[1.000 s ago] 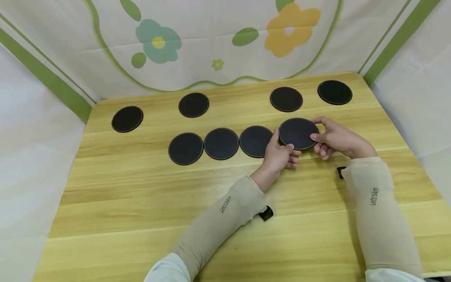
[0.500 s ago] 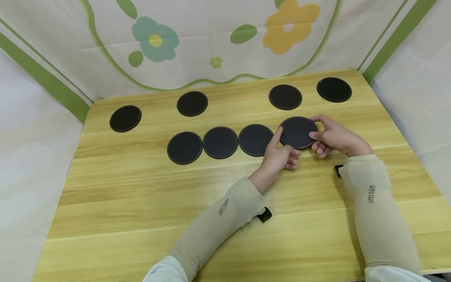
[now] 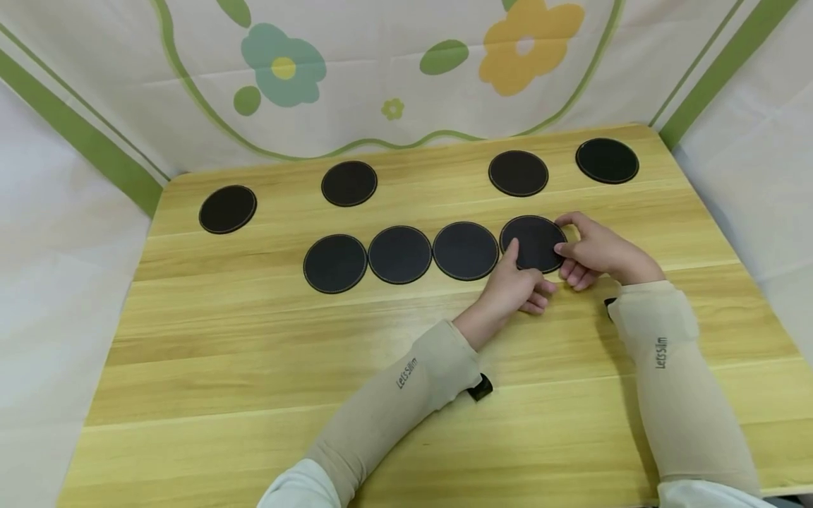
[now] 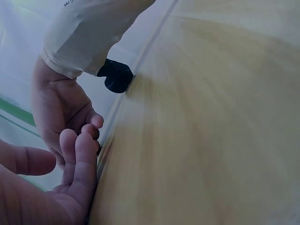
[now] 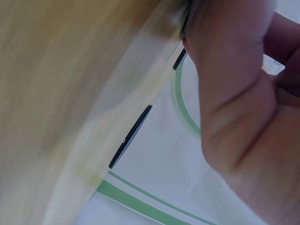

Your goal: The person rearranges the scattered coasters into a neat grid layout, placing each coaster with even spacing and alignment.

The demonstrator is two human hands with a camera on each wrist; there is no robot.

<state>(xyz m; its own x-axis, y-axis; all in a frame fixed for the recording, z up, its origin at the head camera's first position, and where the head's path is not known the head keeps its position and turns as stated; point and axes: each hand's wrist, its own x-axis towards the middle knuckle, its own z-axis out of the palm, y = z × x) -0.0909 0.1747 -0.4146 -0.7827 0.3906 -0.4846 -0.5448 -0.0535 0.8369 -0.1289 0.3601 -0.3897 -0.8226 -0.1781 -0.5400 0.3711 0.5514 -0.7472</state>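
Four-in-line is how the front row runs: several round black coasters with a thin light ring near the rim lie edge to edge. The rightmost coaster [image 3: 537, 236] sits between both hands. My right hand [image 3: 597, 252] pinches its right edge, thumb on top and forefinger at the rim. My left hand [image 3: 508, 289] reaches in from the front left, one straight finger touching the coaster's left part, the others loosely bent in front. To its left lie another coaster [image 3: 466, 251], a middle one [image 3: 399, 255] and the leftmost [image 3: 335, 264].
Along the back of the wooden table [image 3: 254, 353] lie more coasters: far left [image 3: 228, 209], centre left [image 3: 349, 183], centre right [image 3: 518, 173] and far right [image 3: 607, 161]. A flowered cloth [image 3: 368, 63] hangs behind the table edge.
The rightmost coaster has come down flat and slightly left, beside the row. My left hand has shifted a little right and toward the front; my right hand still grips the coaster's edge.
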